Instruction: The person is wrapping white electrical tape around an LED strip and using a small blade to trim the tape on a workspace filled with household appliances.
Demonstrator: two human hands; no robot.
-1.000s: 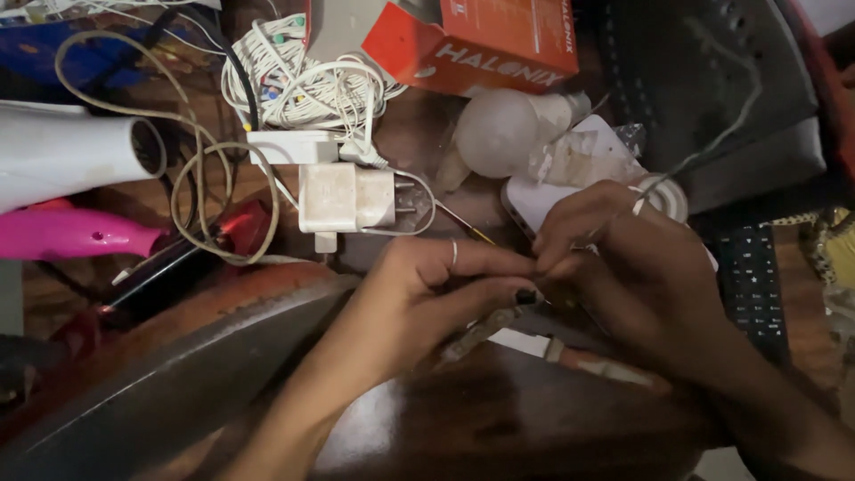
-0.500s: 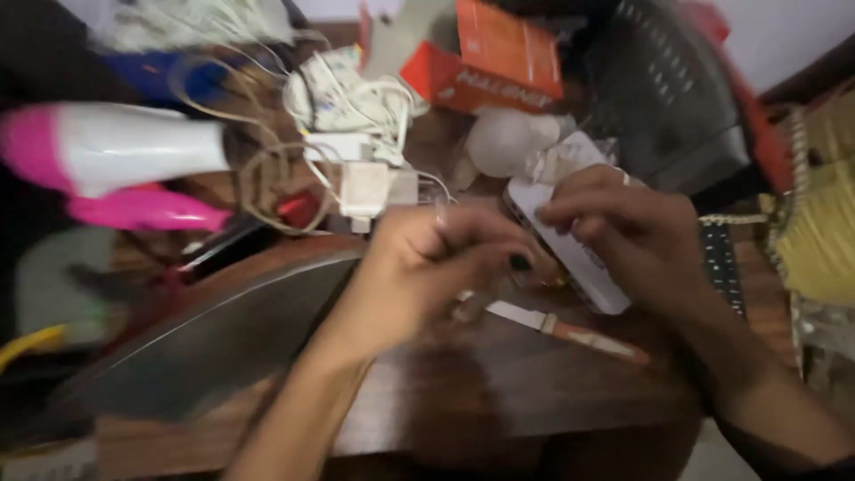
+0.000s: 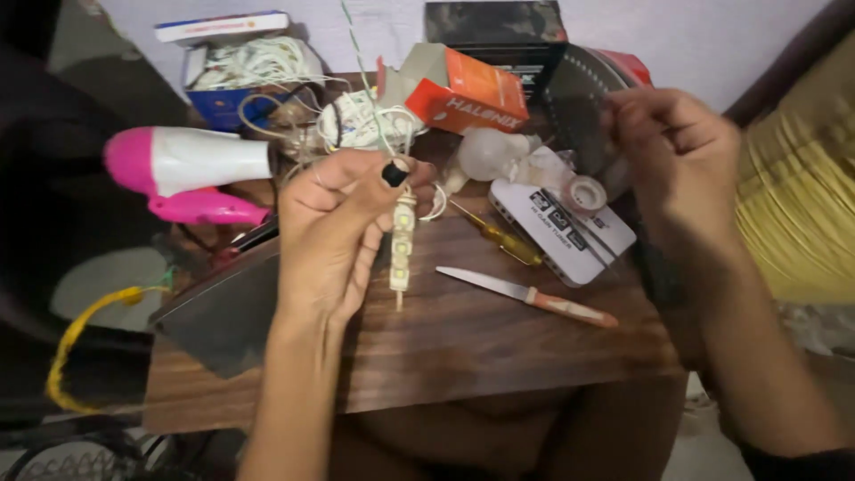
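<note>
So the left hand (image 3: 334, 236) has a little white LED module strip (image 3: 402, 245) pinched up near the top, thumb with dark nail polish pressing on it, and the strip hangs straight down from that grip, just above the wooden tabletop (image 3: 463, 347). A thin green-and-white twisted wire (image 3: 361, 62) runs up and away from the grip toward the back wall.

The right hand (image 3: 681, 156) is raised off to the side, well apart from the left one, fingers curled in a narrow grip; honestly can't tell if there's anything between them.

Below and to the right of the strip lies a small knife (image 3: 525, 296) with a reddish handle, flat on the tabletop. A yellow-handled screwdriver (image 3: 499, 236) sits just beyond it, and past that a white flat box (image 3: 561, 236) with a roll of clear tape (image 3: 588, 193) on top.

Behind the grip it's a mess: a white bulb (image 3: 490, 153), an orange carton (image 3: 463, 93), tangled white cables (image 3: 356, 120). Off to the left of the grip is a pink and white hair dryer (image 3: 187, 169). A yellow cord (image 3: 80, 330) dangles lower left.
</note>
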